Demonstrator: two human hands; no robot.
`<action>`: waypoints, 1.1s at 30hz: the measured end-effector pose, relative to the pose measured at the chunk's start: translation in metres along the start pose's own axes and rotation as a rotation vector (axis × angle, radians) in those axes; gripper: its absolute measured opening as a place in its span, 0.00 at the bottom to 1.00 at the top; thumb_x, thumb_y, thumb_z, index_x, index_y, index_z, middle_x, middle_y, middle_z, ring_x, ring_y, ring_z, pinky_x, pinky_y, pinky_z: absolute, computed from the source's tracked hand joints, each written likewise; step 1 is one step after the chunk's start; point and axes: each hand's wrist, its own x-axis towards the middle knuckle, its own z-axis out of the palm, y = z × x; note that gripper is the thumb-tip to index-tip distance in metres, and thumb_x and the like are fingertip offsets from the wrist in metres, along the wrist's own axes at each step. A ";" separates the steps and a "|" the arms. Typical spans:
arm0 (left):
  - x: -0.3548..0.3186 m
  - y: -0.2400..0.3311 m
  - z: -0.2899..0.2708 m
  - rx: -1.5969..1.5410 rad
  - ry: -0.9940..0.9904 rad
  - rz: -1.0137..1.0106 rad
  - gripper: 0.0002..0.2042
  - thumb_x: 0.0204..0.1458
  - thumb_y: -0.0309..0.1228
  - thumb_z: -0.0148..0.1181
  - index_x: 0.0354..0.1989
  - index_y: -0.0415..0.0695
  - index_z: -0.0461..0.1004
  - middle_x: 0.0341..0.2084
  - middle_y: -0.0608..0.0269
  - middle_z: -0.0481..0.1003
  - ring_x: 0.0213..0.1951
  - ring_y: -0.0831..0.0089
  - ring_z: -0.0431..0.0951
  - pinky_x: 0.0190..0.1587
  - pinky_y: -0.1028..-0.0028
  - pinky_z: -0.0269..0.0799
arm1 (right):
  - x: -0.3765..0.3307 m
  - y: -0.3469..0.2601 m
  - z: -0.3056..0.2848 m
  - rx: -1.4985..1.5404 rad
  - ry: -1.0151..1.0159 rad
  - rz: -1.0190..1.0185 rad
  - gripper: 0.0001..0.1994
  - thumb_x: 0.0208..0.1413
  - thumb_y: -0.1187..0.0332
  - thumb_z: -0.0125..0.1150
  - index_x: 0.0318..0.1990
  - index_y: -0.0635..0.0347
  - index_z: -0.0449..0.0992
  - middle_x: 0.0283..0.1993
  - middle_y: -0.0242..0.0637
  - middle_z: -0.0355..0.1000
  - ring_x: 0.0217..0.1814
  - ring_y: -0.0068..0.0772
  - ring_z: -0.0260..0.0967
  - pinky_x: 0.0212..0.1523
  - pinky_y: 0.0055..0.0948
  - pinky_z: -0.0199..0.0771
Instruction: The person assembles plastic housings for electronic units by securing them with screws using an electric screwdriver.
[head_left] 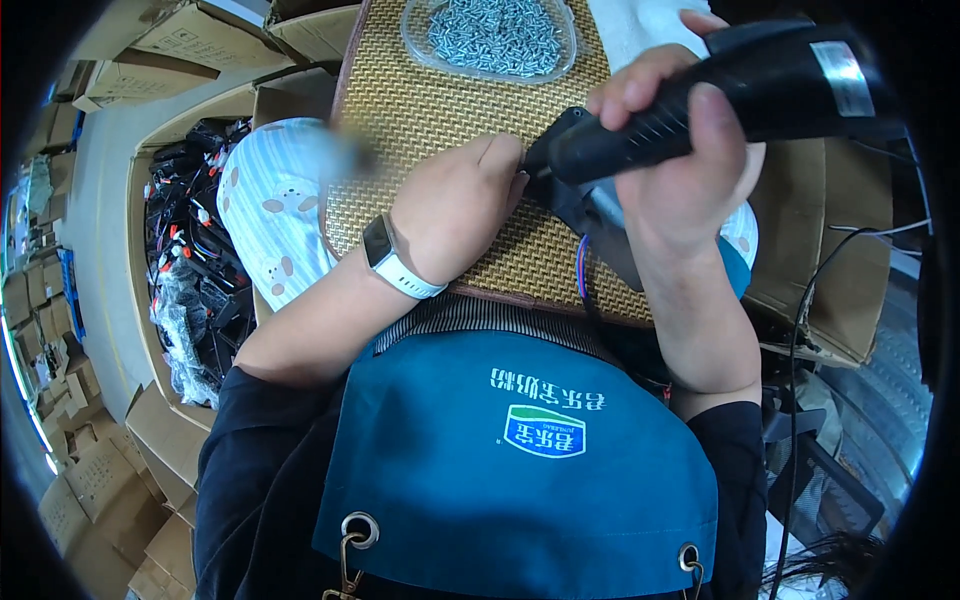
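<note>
My right hand point(690, 175) is wrapped round a thick black electric screwdriver point(780, 95), held slantwise above the mat with its narrow end toward the left. Beneath that end lies a black plastic part point(570, 205) with thin coloured wires point(582, 265) coming off its near side. My left hand point(455, 200), with a white-strapped watch on the wrist, has its fingers curled in at the part's left edge and seems to grip it. The fingertips are partly hidden, as is the screwdriver's tip. Under both hands is a woven tan mat point(400, 110) on my lap.
A clear plastic tub point(408, 35) of small silver screws stands at the mat's far end, beside a white cloth point(635, 25). On the left a carton point(140, 290) holds many black wired parts. Another open carton point(850, 260) and a dark cable point(797, 400) are on the right.
</note>
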 end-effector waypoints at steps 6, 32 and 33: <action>-0.005 -0.003 0.008 -0.053 0.081 0.044 0.05 0.47 0.27 0.59 0.31 0.42 0.70 0.24 0.55 0.72 0.27 0.55 0.75 0.28 0.63 0.71 | -0.003 0.014 0.005 -0.070 -0.013 -0.041 0.26 0.53 0.59 0.52 0.55 0.67 0.59 0.26 0.41 0.68 0.25 0.29 0.67 0.31 0.33 0.72; -0.005 -0.007 0.012 -0.157 0.104 0.020 0.07 0.45 0.27 0.59 0.32 0.43 0.69 0.24 0.54 0.73 0.28 0.54 0.75 0.30 0.61 0.72 | -0.012 0.014 0.005 -0.030 -0.184 -0.050 0.29 0.53 0.55 0.56 0.54 0.65 0.54 0.29 0.40 0.67 0.28 0.30 0.67 0.34 0.34 0.71; -0.004 -0.007 0.011 -0.161 0.100 0.016 0.07 0.45 0.27 0.59 0.32 0.43 0.69 0.24 0.55 0.73 0.28 0.54 0.75 0.30 0.61 0.72 | -0.012 0.014 0.005 -0.044 -0.209 -0.043 0.29 0.52 0.56 0.57 0.54 0.65 0.54 0.29 0.41 0.67 0.28 0.29 0.67 0.34 0.34 0.71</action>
